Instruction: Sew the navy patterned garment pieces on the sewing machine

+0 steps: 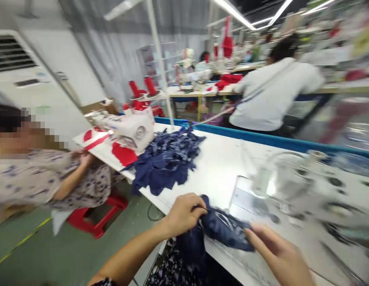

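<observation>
A piece of navy blue fabric (222,228) stretches between my two hands over the front edge of the white table (216,167). My left hand (186,214) pinches its upper left end, fingers closed. At the other end my right hand (274,246) grips the cloth between thumb and fingers. Part of the fabric hangs down over my lap. Beyond my left hand lies a heap of navy fabric pieces (169,157). To the right of the cloth stands a sewing machine (292,178), blurred by motion.
At the left a person in a patterned top (80,186) sits by another sewing machine (131,129) with red fabric (123,155) beside it. A red stool (96,218) stands on the floor. Farther back sits a person in a white shirt (268,95). Scissors-like metal (339,258) lies lower right, blurred.
</observation>
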`<state>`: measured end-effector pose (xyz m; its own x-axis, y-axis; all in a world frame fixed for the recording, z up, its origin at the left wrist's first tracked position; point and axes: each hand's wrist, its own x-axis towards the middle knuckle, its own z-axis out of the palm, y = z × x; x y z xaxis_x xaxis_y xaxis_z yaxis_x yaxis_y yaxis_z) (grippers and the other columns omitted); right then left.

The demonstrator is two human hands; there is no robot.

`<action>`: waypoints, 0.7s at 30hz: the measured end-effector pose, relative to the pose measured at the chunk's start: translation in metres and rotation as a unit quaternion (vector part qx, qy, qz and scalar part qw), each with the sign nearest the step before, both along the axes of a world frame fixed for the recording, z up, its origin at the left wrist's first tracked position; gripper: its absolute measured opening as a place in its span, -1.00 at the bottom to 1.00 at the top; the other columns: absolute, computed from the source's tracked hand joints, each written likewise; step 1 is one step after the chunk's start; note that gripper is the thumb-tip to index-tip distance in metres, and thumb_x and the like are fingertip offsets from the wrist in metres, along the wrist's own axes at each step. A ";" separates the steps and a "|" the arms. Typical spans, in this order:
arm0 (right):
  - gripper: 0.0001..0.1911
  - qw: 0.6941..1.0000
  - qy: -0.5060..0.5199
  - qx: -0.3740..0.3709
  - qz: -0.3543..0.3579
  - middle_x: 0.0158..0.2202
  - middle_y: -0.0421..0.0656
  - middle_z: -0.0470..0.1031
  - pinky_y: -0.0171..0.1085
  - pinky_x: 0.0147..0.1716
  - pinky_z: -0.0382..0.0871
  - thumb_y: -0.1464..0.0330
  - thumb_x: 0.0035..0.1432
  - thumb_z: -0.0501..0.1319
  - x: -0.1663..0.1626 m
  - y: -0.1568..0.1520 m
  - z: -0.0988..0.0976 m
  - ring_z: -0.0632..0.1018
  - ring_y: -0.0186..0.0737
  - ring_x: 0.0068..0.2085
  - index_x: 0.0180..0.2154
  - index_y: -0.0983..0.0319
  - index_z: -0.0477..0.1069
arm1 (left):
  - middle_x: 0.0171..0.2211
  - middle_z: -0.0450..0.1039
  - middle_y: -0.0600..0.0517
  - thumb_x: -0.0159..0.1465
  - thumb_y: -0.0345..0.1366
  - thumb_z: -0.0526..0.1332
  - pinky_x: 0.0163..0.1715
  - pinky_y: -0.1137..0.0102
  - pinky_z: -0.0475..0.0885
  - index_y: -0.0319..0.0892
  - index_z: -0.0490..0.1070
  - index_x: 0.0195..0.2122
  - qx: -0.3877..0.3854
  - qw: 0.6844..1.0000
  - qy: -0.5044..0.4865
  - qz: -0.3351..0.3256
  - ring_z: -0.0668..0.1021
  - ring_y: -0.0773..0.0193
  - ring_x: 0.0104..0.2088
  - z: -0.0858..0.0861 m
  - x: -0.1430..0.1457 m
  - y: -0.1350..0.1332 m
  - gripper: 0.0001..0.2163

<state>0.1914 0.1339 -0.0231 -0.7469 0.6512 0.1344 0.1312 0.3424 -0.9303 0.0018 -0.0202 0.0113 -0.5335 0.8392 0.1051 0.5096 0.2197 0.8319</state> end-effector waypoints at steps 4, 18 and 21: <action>-0.61 0.996 -0.018 -0.079 0.028 -0.49 -0.20 0.36 -0.33 -0.49 0.34 0.03 0.18 0.22 -0.011 -0.003 0.001 0.39 -0.27 -0.45 -0.46 0.21 0.43 | 0.16 0.38 -0.02 0.20 -0.40 0.30 -0.04 0.40 0.35 -0.13 0.54 -0.35 0.007 0.994 -0.081 -0.070 0.42 0.15 0.14 0.009 0.011 0.006 -0.95; -0.63 0.985 0.012 -0.161 0.055 -0.40 -0.18 0.46 -0.32 -0.40 0.42 0.01 0.18 0.23 -0.008 -0.010 0.010 0.46 -0.24 -0.36 -0.31 0.19 0.52 | -0.04 0.51 0.01 0.18 -0.38 0.31 -0.15 0.45 0.30 -0.18 0.51 -0.36 -0.002 0.981 -0.160 -0.111 0.50 0.22 -0.03 0.003 0.029 0.033 -0.99; -0.59 0.986 0.000 -0.155 0.058 -0.36 -0.16 0.48 -0.30 -0.36 0.43 -0.02 0.18 0.20 -0.008 -0.009 0.011 0.47 -0.21 -0.32 -0.29 0.20 0.52 | -0.04 0.52 0.01 0.22 -0.35 0.29 -0.13 0.44 0.31 -0.18 0.50 -0.35 -0.009 0.979 -0.166 -0.120 0.50 0.23 -0.03 0.003 0.032 0.034 -0.96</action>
<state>0.1837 0.1252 -0.0125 -0.8187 0.5713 -0.0588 0.1086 0.0535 -0.9926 0.0334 0.0140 0.0148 -0.3229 0.9447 -0.0565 0.2495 0.1426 0.9578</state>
